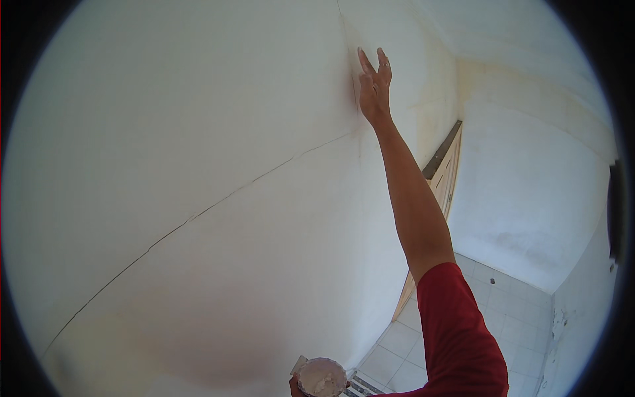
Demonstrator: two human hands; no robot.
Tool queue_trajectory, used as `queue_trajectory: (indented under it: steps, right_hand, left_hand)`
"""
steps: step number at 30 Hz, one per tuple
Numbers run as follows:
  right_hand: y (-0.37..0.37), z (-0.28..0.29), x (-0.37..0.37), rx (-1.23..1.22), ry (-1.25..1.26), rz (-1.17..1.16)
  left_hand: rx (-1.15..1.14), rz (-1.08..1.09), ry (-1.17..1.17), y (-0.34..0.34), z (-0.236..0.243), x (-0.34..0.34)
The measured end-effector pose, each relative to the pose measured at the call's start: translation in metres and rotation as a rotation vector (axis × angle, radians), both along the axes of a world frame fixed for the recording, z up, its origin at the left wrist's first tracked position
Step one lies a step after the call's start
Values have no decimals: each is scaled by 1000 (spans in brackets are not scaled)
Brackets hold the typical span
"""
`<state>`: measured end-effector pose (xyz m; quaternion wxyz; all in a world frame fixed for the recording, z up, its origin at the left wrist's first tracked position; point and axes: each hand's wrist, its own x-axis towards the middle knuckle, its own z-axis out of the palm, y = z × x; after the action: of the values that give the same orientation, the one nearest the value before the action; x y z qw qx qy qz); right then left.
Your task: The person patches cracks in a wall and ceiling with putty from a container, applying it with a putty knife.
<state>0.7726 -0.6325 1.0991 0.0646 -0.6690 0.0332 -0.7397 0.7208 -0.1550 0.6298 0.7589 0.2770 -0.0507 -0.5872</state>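
Note:
My right arm, in a red sleeve, reaches far up along the white wall [218, 119]. At its end my right hand [375, 86] is open, fingers apart, close to or touching the wall beside a dark vertical crack [354, 89]. A second, long crack [225, 197] runs slanting down to the lower left. At the bottom edge my left hand [295, 386], mostly cut off, grips a round tub [322, 378] of pale paste. A flat, light-coloured piece, perhaps a scraper blade [299, 364], sticks up beside the tub's rim.
A wooden door [451, 165] with a dark top edge stands beyond my arm. Pale floor tiles [512, 311] lie below, with a small dark object [492, 281] on them. A dark object [616, 212] hangs on the right wall. A striped grate-like thing [360, 386] is near the tub.

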Motion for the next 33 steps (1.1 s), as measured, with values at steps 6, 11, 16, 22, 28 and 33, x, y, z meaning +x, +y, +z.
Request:
queue_trajectory:
  steps: [6,11,16,22,28,33]
  right_hand:
    - [1,-2,4,42,36,-74]
    - [-4,2,6,7,-78,-4]
    - [-13,4,1,-189,-14,-392]
    - [-21,-4,-16,-215,-36,-419]
    - [-9,10,-5,-189,32,-487]
    - [-18,8,-3,-152,-31,-390]
  left_hand:
    - [-55,32,57,-2,-11,6]
    - [-6,82,0,-1,-3,-1]
    - [-25,51,5,0,5,-2]
    - [-39,39,31,-2,9,-7]
    - [0,72,53,0,-6,-4]
    - [10,83,53,1,2,-6]
